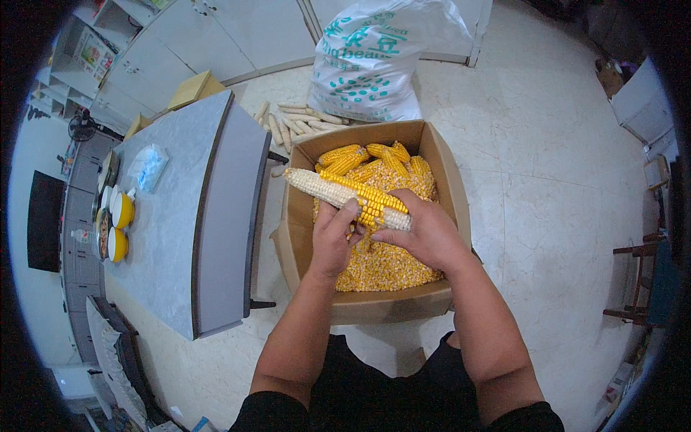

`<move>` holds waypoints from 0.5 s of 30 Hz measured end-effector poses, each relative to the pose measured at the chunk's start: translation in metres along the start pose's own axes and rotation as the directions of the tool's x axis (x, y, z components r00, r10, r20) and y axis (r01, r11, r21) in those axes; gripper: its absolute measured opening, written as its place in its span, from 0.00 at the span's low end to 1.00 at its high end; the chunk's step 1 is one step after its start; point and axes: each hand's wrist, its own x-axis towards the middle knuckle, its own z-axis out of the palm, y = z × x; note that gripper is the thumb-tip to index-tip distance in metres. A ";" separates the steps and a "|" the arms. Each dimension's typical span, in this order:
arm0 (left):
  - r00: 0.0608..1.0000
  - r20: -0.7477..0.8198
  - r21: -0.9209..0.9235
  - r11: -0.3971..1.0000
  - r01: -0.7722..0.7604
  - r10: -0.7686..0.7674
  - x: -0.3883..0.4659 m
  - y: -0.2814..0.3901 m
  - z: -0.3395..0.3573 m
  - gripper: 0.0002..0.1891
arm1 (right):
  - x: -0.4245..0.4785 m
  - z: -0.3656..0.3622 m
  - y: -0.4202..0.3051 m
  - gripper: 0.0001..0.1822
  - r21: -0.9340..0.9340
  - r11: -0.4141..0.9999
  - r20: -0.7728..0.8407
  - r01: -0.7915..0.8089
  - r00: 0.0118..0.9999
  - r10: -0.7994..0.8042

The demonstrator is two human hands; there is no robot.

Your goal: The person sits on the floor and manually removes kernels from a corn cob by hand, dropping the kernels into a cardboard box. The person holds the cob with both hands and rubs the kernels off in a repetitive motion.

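Observation:
A partly shelled corn cob [372, 195] lies slantwise across both my hands, above a cardboard box [386, 305]. Its left end and a patch at its right end are bare and white; yellow kernels cover much of the rest. My right hand [429, 224] grips the cob's right end. Against its lower side, near the middle, my left hand [334, 235] supports it with the thumb pressed at the kernels. Loose corn kernels [388, 270] fill the box below. Several unshelled yellow cobs [345, 161] rest on them at the far side.
Bare cobs [305, 120] are heaped on the floor beyond the box, beside a white woven sack [367, 70] bearing green print. To the left stands a grey-topped table [173, 216] with yellow bowls [117, 244] and a plastic bag [148, 167]. A wooden chair [642, 281] is far right.

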 end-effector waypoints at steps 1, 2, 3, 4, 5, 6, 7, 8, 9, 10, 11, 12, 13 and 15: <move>1.000 -0.007 0.043 0.999 -0.008 0.009 0.001 -0.002 -0.001 0.19 | 0.000 0.000 -0.001 0.37 -0.010 1.000 0.011 -0.017 1.000 0.017; 1.000 -0.013 0.086 0.996 -0.016 0.018 0.002 -0.004 -0.002 0.20 | -0.001 0.000 -0.004 0.37 -0.021 0.999 0.022 -0.033 0.999 0.034; 0.997 0.016 0.118 0.990 -0.071 0.069 0.005 -0.008 -0.004 0.20 | -0.001 0.000 -0.005 0.37 -0.032 0.998 0.032 -0.050 0.998 0.051; 0.992 0.047 0.148 0.981 -0.126 0.120 0.009 -0.014 -0.008 0.20 | -0.001 0.000 -0.004 0.38 -0.018 0.999 0.029 -0.030 0.999 0.030; 0.982 0.079 0.176 0.968 -0.181 0.169 0.010 -0.017 -0.010 0.21 | -0.001 0.001 -0.001 0.38 -0.004 1.000 0.026 -0.010 1.000 0.010; 0.985 0.076 0.178 0.969 -0.169 0.158 0.010 -0.016 -0.010 0.21 | 0.000 0.002 0.003 0.39 0.010 1.000 0.022 0.009 1.000 -0.009; 0.987 0.072 0.179 0.971 -0.158 0.147 0.008 -0.013 -0.008 0.21 | 0.000 0.002 0.005 0.39 0.016 1.000 0.023 0.015 1.000 -0.015; 0.988 0.068 0.180 0.973 -0.146 0.136 0.006 -0.010 -0.006 0.21 | 0.001 0.002 0.006 0.39 0.022 1.000 0.023 0.021 0.999 -0.021; 0.989 0.069 0.191 0.972 -0.138 0.127 0.005 -0.006 -0.005 0.20 | 0.001 0.002 0.006 0.39 0.028 0.999 0.024 0.028 0.999 -0.029; 0.990 0.071 0.202 0.971 -0.131 0.119 0.003 -0.002 -0.005 0.20 | 0.001 0.002 0.006 0.39 0.058 0.998 0.033 0.025 0.999 -0.027; 0.991 0.072 0.213 0.969 -0.123 0.110 0.003 -0.001 -0.006 0.20 | 0.002 0.001 0.006 0.38 0.088 0.996 0.041 0.022 0.999 -0.025; 0.989 0.058 0.188 0.972 -0.143 0.135 0.003 -0.001 -0.005 0.20 | 0.002 0.001 0.006 0.38 0.118 0.993 0.050 0.019 0.998 -0.025; 0.986 0.044 0.162 0.973 -0.164 0.159 0.004 -0.002 -0.003 0.20 | 0.002 0.002 0.005 0.38 0.137 0.990 0.049 0.011 0.999 -0.017; 0.981 0.043 0.166 0.967 -0.195 0.191 0.004 -0.004 -0.003 0.20 | 0.003 0.003 0.005 0.37 0.175 0.984 0.046 -0.007 0.999 -0.001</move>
